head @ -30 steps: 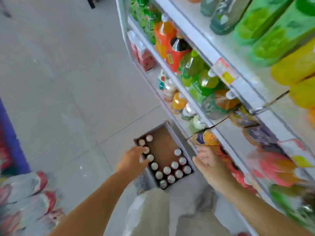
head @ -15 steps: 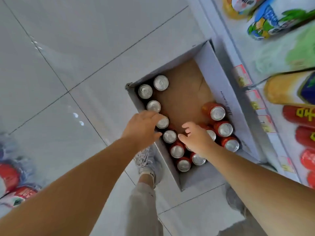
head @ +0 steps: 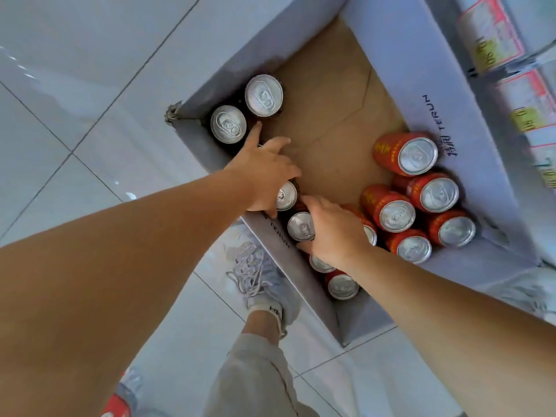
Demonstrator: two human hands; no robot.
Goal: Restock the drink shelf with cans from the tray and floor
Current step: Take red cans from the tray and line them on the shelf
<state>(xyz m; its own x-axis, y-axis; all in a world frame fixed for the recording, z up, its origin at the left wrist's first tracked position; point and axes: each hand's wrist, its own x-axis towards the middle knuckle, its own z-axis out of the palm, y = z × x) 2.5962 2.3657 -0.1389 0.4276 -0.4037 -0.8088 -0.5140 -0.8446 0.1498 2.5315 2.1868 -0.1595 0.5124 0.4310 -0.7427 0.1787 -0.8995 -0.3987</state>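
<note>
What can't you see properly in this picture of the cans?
Head view:
- Half-covered can: the left hand hides most of it; grip unclear.
- Silver-topped can: the right hand holds it, hiding its side.
- Price labels: blurred, cut by the right edge.
- Red object: cut off by the bottom edge.

right hand (head: 334, 233) has slid left onto a can (head: 300, 226) (beside the left hand (head: 264, 176)).

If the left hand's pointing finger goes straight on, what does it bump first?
Probably the two corner cans. The left hand has its fingertip right between them, maybe touching already. Depth is unclear.
</note>
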